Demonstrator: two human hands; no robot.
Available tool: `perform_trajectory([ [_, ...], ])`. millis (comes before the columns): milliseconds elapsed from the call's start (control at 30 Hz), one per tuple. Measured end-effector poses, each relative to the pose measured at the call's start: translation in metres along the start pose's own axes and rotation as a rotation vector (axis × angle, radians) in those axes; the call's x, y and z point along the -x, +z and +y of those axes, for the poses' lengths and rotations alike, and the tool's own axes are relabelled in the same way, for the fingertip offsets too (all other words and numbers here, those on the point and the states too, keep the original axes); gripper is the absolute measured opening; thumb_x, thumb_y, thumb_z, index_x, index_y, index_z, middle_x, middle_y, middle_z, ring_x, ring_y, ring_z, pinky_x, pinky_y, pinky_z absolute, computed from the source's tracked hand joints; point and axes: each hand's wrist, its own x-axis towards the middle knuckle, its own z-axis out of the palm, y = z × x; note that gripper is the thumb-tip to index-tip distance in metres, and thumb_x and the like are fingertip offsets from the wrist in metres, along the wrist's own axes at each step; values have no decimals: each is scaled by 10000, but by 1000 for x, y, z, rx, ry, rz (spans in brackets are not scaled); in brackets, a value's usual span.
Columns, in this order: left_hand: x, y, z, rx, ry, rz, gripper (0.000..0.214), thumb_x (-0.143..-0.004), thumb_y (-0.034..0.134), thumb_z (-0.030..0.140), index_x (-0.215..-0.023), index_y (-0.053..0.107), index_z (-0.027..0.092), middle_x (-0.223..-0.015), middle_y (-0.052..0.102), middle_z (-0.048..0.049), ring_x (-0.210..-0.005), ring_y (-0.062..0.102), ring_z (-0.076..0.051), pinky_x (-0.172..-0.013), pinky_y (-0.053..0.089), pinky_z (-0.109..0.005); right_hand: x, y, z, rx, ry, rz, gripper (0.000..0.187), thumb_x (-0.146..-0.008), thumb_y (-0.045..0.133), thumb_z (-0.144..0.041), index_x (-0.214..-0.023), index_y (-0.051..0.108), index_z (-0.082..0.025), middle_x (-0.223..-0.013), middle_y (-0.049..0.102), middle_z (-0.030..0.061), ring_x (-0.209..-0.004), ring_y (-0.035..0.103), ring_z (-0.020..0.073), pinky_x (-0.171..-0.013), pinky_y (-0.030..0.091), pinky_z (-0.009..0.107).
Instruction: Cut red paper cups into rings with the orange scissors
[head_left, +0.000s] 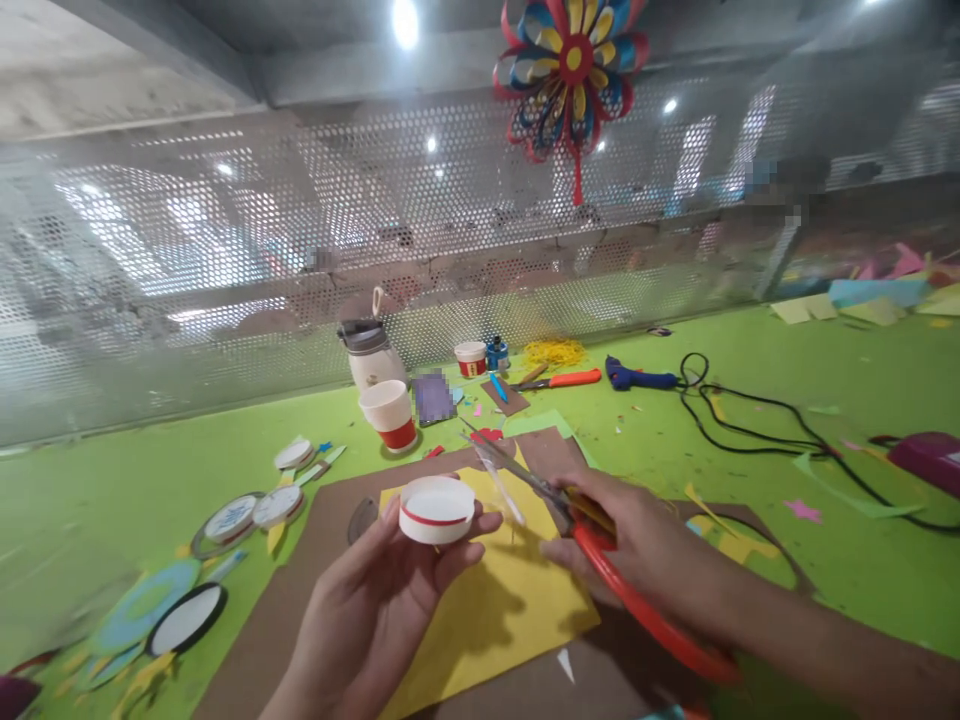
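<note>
My left hand [375,600] holds a short white paper cup piece with a red band [436,509], fingers curled round its base. My right hand [637,545] grips red-handled scissors [540,485], blades pointing up-left toward the cup piece. Both hands hover over a yellow paper sheet [495,600] that lies on a brown sheet [300,590] on the green table [675,430].
Behind stand a white and red paper cup [390,415], a lidded bottle [369,352], a small pot [471,358], an orange-handled tool [559,379] and a blue glue gun [637,377] with a black cable [750,420]. Paper discs and tape rolls [240,515] lie left. A perforated metal screen [225,250] backs the table.
</note>
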Motion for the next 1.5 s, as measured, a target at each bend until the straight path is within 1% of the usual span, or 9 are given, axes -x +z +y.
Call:
perform_trajectory([
  [133, -2, 0, -1, -16, 57, 103, 228, -913, 570, 211, -905, 761, 87, -1014, 774, -170, -965, 732, -328, -801, 608, -339, -8, -2, 9, 202, 17, -6, 330, -830, 666, -430, -1087, 646, -224, -992, 676, 57, -871, 631, 229, -751, 484, 327],
  [300, -10, -5, 2, -79, 160, 305, 145, -863, 620, 105, -942, 738, 74, -1011, 771, -162, -952, 730, -252, -827, 591, -284, -22, -4, 29, 411, 100, 20, 431, -842, 624, -413, -1212, 613, -191, -1006, 627, 124, -901, 628, 306, -753, 452, 400],
  [533, -15, -16, 5, 14, 208, 254, 75, -833, 643, 102, -850, 716, 96, -872, 770, -128, -825, 731, -227, -686, 584, -267, -31, -7, 53, 652, 72, 1, 361, -899, 469, -259, -1217, 613, -166, -987, 627, 160, -912, 629, 326, -743, 433, 399],
  [700, -22, -28, 1, 10, 232, 258, 90, -790, 691, 158, -836, 729, 91, -868, 755, -137, -790, 714, -219, -649, 574, -274, -27, -11, 53, 704, 0, -42, 363, -826, 580, -242, -1164, 663, -138, -962, 658, 194, -977, 575, 391, -787, 424, 461],
  [833, -24, -32, -1, -61, 251, 210, 184, -769, 745, 238, -902, 738, 111, -906, 726, -109, -801, 678, -188, -656, 559, -265, -25, -16, 37, 573, -92, -52, 349, -852, 601, -271, -1166, 663, -132, -1005, 666, 192, -986, 569, 373, -827, 424, 492],
  [1000, -22, -30, -4, -218, 340, 139, 439, -712, 817, 258, -1127, 700, 176, -1070, 708, -99, -881, 659, -185, -740, 540, -275, -27, -11, -7, 223, -244, -152, 360, -893, 614, -323, -1235, 626, -211, -904, 711, 49, -778, 645, 182, -716, 515, 304],
  [1167, -30, -41, -10, -490, 454, 110, 574, -666, 842, 296, -1198, 648, 200, -1161, 708, -114, -1073, 640, -251, -908, 509, -342, -32, 9, -42, -12, -348, -92, 369, -869, 638, -263, -1234, 630, -210, -970, 706, 52, -808, 658, 158, -751, 540, 296],
  [1300, -33, -48, -14, -742, 674, 123, 598, -709, 794, 297, -1250, 554, 208, -1231, 641, -117, -1048, 639, -243, -863, 542, -367, -38, 23, -53, -115, -387, -10, 259, -866, 631, -241, -1100, 696, -150, -919, 662, 72, -776, 619, 165, -709, 527, 312],
  [1500, -31, -50, -21, -1053, 991, 86, 634, -799, 685, 186, -1367, 422, 281, -1258, 586, -95, -1145, 582, -239, -875, 539, -369, -41, 35, -57, -197, -426, 22, 129, -862, 662, -262, -919, 758, -198, -715, 591, -10, -612, 508, 125, -584, 434, 280],
])
